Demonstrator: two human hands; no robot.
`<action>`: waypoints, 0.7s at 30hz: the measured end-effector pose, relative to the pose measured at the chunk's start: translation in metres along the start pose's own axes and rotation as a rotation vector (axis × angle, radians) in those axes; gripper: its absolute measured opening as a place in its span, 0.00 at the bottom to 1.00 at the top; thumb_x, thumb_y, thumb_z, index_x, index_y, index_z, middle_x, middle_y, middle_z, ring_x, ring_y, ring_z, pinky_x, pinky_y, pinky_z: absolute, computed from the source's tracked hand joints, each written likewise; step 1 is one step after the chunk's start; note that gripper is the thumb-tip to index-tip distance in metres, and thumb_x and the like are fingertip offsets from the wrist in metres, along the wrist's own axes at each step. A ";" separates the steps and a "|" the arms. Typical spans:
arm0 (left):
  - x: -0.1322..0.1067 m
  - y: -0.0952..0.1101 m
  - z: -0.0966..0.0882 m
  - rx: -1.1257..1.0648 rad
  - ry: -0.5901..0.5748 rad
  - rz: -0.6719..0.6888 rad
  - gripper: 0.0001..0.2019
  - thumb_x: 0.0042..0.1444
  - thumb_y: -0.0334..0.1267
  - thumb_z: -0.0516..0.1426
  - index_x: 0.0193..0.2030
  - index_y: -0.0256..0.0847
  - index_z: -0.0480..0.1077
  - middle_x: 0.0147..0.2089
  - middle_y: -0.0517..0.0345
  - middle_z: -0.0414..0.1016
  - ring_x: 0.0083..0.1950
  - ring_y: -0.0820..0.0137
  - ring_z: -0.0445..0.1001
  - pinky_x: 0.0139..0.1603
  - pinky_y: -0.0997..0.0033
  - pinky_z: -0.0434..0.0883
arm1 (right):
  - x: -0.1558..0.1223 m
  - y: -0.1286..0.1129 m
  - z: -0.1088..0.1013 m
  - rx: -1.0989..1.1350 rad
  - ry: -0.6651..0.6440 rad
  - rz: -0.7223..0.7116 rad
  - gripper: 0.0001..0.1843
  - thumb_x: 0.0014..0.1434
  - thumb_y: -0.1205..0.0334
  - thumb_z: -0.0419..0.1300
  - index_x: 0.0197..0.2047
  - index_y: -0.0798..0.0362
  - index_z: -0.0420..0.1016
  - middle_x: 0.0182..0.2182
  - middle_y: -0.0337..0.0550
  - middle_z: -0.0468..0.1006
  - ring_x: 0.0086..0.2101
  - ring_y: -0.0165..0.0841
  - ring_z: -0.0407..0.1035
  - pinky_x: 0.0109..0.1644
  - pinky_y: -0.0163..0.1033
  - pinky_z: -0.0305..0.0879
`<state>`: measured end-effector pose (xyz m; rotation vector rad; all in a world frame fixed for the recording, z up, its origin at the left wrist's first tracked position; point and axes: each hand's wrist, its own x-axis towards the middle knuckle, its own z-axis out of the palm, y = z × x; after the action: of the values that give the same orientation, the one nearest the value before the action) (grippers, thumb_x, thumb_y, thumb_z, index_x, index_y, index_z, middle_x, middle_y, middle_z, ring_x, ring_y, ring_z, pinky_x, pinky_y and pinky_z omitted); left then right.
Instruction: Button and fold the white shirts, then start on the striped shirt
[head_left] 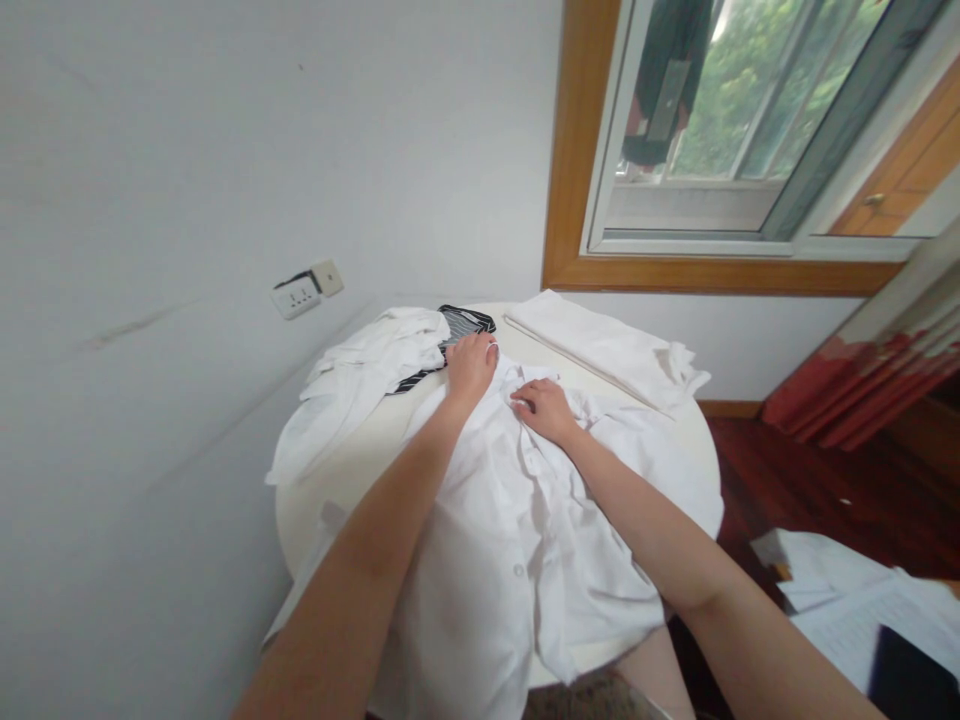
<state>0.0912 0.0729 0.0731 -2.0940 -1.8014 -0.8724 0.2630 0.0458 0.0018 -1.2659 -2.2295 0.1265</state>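
A white button-up shirt lies rumpled across the round table, its front opening running toward me and its lower end hanging over the near edge. My left hand is at the collar end, its fingers curled on the white cloth. Just right of it, my right hand has thumb and fingers closed on the fabric by the collar. Partly covered by my left hand is a black-and-white striped cloth. The fingertips of both hands are only partly visible.
Crumpled white cloth lies on the table's left, and a folded white garment at the back right. The cream tabletop meets a wall with a socket. Papers and a dark flat object are at lower right.
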 end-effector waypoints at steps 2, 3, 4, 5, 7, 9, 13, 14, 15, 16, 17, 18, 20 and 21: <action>0.010 0.010 -0.002 -0.008 0.005 0.018 0.12 0.66 0.40 0.47 0.50 0.44 0.69 0.49 0.51 0.76 0.53 0.59 0.69 0.53 0.59 0.59 | -0.001 -0.001 0.001 0.000 0.010 0.012 0.13 0.62 0.57 0.59 0.47 0.48 0.81 0.46 0.44 0.79 0.49 0.40 0.66 0.57 0.46 0.53; 0.015 0.015 -0.002 -0.013 0.003 0.025 0.12 0.67 0.40 0.47 0.50 0.45 0.68 0.48 0.51 0.76 0.53 0.59 0.70 0.53 0.59 0.59 | -0.001 -0.001 0.001 0.003 0.014 0.015 0.13 0.62 0.56 0.59 0.47 0.48 0.81 0.47 0.44 0.79 0.51 0.40 0.66 0.58 0.47 0.52; 0.020 0.020 -0.001 -0.016 -0.004 0.024 0.12 0.67 0.40 0.46 0.51 0.45 0.68 0.47 0.51 0.76 0.53 0.59 0.70 0.53 0.59 0.59 | -0.001 -0.001 0.001 0.008 0.017 0.016 0.13 0.62 0.56 0.59 0.46 0.48 0.81 0.48 0.44 0.79 0.51 0.40 0.65 0.59 0.48 0.50; 0.025 0.024 0.001 -0.018 -0.017 0.016 0.13 0.67 0.40 0.46 0.51 0.45 0.68 0.46 0.51 0.77 0.53 0.58 0.70 0.53 0.58 0.59 | -0.001 -0.001 0.001 0.016 0.015 0.017 0.14 0.62 0.55 0.59 0.46 0.48 0.81 0.48 0.44 0.79 0.52 0.39 0.65 0.60 0.49 0.49; 0.030 0.030 0.006 -0.008 -0.071 -0.013 0.13 0.67 0.40 0.46 0.52 0.44 0.67 0.45 0.50 0.77 0.52 0.58 0.71 0.52 0.58 0.60 | -0.001 -0.001 0.000 0.041 -0.002 0.021 0.13 0.62 0.56 0.58 0.46 0.48 0.81 0.49 0.43 0.79 0.52 0.38 0.66 0.62 0.49 0.48; 0.030 0.032 0.014 0.035 -0.163 -0.021 0.13 0.65 0.39 0.48 0.52 0.43 0.68 0.44 0.48 0.78 0.52 0.57 0.71 0.52 0.56 0.61 | 0.000 -0.002 -0.002 0.069 -0.017 0.026 0.13 0.63 0.56 0.57 0.44 0.48 0.81 0.49 0.43 0.79 0.51 0.38 0.68 0.62 0.49 0.49; 0.014 0.029 0.028 0.146 -0.342 0.071 0.14 0.61 0.35 0.53 0.53 0.42 0.68 0.45 0.46 0.78 0.57 0.53 0.69 0.56 0.50 0.59 | 0.001 -0.003 -0.006 0.108 -0.012 0.023 0.13 0.63 0.60 0.55 0.40 0.50 0.82 0.44 0.44 0.81 0.48 0.38 0.70 0.59 0.47 0.51; 0.008 0.028 0.029 0.157 -0.356 0.096 0.15 0.60 0.35 0.53 0.54 0.42 0.68 0.46 0.46 0.78 0.57 0.53 0.68 0.56 0.49 0.60 | 0.001 -0.003 -0.007 0.113 -0.012 0.023 0.13 0.63 0.61 0.55 0.38 0.51 0.81 0.42 0.44 0.82 0.46 0.37 0.71 0.58 0.46 0.53; 0.001 0.026 0.030 0.162 -0.351 0.119 0.16 0.60 0.35 0.53 0.55 0.42 0.68 0.47 0.46 0.78 0.57 0.53 0.68 0.57 0.50 0.60 | 0.002 -0.003 -0.007 0.114 -0.015 0.023 0.13 0.63 0.62 0.54 0.36 0.51 0.81 0.40 0.43 0.82 0.44 0.37 0.71 0.56 0.45 0.54; -0.006 0.025 0.029 0.161 -0.334 0.144 0.16 0.60 0.35 0.53 0.55 0.42 0.68 0.48 0.46 0.77 0.56 0.54 0.68 0.57 0.50 0.61 | 0.002 -0.004 -0.008 0.113 -0.019 0.026 0.14 0.63 0.62 0.54 0.35 0.52 0.81 0.37 0.43 0.82 0.42 0.36 0.71 0.55 0.43 0.55; -0.013 0.023 0.028 0.157 -0.307 0.172 0.17 0.61 0.35 0.52 0.56 0.42 0.67 0.49 0.46 0.77 0.56 0.54 0.69 0.57 0.51 0.61 | 0.002 -0.004 -0.008 0.109 -0.021 0.031 0.14 0.63 0.62 0.53 0.33 0.53 0.81 0.35 0.44 0.82 0.40 0.36 0.71 0.53 0.42 0.55; -0.020 0.022 0.027 0.151 -0.277 0.203 0.17 0.61 0.34 0.52 0.56 0.41 0.67 0.51 0.46 0.76 0.56 0.55 0.68 0.58 0.51 0.61 | 0.003 -0.004 -0.008 0.102 -0.022 0.037 0.15 0.63 0.62 0.53 0.32 0.53 0.80 0.34 0.44 0.81 0.39 0.35 0.71 0.52 0.41 0.56; -0.036 0.018 0.024 0.136 -0.221 0.257 0.18 0.61 0.34 0.51 0.58 0.40 0.67 0.55 0.45 0.73 0.58 0.56 0.67 0.60 0.53 0.61 | 0.003 -0.005 -0.008 0.089 -0.018 0.049 0.16 0.63 0.62 0.52 0.31 0.54 0.80 0.32 0.44 0.81 0.38 0.35 0.71 0.50 0.40 0.56; -0.043 0.016 0.024 0.128 -0.201 0.277 0.19 0.62 0.34 0.50 0.59 0.39 0.67 0.58 0.44 0.72 0.60 0.56 0.66 0.62 0.53 0.60 | 0.003 -0.005 -0.008 0.084 -0.016 0.057 0.17 0.63 0.62 0.52 0.30 0.54 0.80 0.31 0.44 0.81 0.37 0.35 0.71 0.50 0.40 0.56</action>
<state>0.1102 0.0474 0.0319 -2.3407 -1.5539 -0.4786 0.2624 0.0435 0.0116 -1.2876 -2.1786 0.2496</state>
